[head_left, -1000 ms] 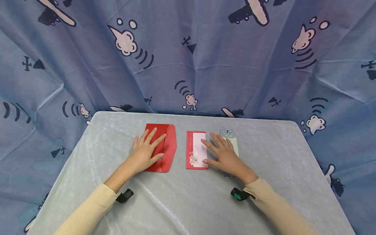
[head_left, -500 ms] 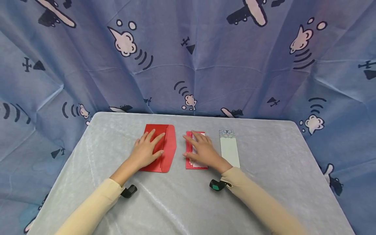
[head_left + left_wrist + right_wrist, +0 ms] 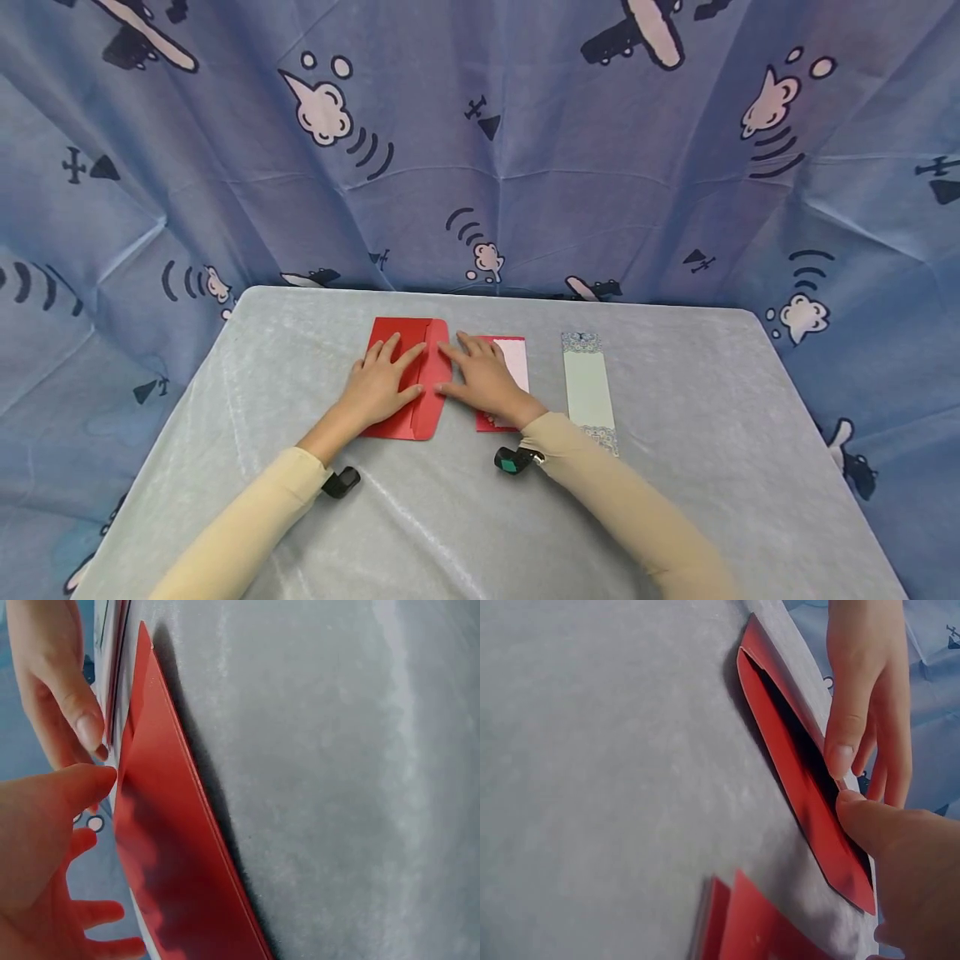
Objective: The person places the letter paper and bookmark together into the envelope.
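One red envelope [image 3: 420, 367] lies flap-open on the bench [image 3: 690, 400], my left hand [image 3: 373, 390] over it and right hand [image 3: 483, 379] at its edge, each grip released, an approach, I judge, calling next for a light pinch.

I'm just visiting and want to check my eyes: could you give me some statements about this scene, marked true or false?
1. The red envelope has its flap open. True.
2. In the head view, the right hand partly hides the red-and-white card. True.
3. Both hands are clenched into fists. False: the left hand has its fingers spread.
4. The pale card has patterned ends. True.
5. The backdrop is plain. False: the blue curtain carries printed pictures.
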Available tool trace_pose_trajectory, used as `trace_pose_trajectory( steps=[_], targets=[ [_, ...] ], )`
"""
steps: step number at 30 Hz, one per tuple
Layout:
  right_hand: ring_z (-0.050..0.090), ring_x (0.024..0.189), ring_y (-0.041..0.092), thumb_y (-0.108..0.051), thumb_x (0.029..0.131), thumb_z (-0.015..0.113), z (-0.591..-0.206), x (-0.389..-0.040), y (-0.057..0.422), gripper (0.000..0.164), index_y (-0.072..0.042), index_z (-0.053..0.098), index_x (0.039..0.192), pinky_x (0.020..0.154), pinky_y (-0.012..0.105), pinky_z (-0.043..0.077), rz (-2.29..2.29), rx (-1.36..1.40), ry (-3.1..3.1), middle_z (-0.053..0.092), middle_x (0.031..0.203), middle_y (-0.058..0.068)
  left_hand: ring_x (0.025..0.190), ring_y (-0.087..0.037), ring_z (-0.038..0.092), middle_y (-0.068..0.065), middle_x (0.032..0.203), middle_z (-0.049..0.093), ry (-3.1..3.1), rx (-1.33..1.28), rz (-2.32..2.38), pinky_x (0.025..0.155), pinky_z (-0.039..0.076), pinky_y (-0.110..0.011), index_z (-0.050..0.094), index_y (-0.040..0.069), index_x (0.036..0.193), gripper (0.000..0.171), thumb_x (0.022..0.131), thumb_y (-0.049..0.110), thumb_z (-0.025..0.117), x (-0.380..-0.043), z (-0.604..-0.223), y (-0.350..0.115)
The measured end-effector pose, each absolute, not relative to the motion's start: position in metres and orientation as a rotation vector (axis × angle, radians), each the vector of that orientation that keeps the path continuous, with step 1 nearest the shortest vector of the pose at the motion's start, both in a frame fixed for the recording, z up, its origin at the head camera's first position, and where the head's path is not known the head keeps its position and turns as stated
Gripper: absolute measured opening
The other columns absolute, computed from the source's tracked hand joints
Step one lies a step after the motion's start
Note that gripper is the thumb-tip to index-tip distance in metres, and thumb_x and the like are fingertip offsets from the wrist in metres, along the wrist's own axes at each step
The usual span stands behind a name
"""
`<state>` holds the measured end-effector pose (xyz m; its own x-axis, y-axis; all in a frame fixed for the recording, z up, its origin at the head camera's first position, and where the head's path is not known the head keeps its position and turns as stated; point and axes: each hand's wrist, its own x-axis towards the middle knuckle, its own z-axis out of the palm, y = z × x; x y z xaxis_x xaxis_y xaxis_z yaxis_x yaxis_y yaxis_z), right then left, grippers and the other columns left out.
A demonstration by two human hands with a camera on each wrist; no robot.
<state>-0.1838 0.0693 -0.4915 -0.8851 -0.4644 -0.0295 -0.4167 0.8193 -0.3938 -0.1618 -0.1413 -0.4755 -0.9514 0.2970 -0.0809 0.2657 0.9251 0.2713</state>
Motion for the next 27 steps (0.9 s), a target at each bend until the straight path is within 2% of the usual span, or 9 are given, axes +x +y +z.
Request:
trace_pose_trajectory(
  steps=[17, 27],
  targets=[
    [0.034, 0.146, 0.038, -0.058, 0.090, 0.061, -0.491, -0.187, 0.047, 0.073, -0.027, 0.039, 0.153, 0.119, 0.063, 0.022, -0.490, -0.673, 2.896, 0.033, 0.160, 0.015, 0.141, -0.049, 0.035, -0.024, 0.159, 0.028, 2.961, 0.345, 0.383, 0.096, 0.046, -0.070, 0.035, 0.026, 0.154, 0.071, 0.091, 0.038, 0.067, -0.166, -0.480, -0.137],
    [0.037, 0.144, 0.036, -0.054, 0.089, 0.065, -0.493, -0.188, 0.044, 0.071, -0.025, 0.043, 0.150, 0.118, 0.063, 0.024, -0.501, -0.644, 2.928, 0.034, 0.159, 0.016, 0.136, -0.051, 0.038, -0.026, 0.157, 0.030, 2.956, 0.329, 0.524, 0.095, 0.048, -0.068, 0.042, 0.023, 0.151, 0.060, 0.093, 0.029, 0.056, -0.167, -0.479, -0.136]
  ],
)
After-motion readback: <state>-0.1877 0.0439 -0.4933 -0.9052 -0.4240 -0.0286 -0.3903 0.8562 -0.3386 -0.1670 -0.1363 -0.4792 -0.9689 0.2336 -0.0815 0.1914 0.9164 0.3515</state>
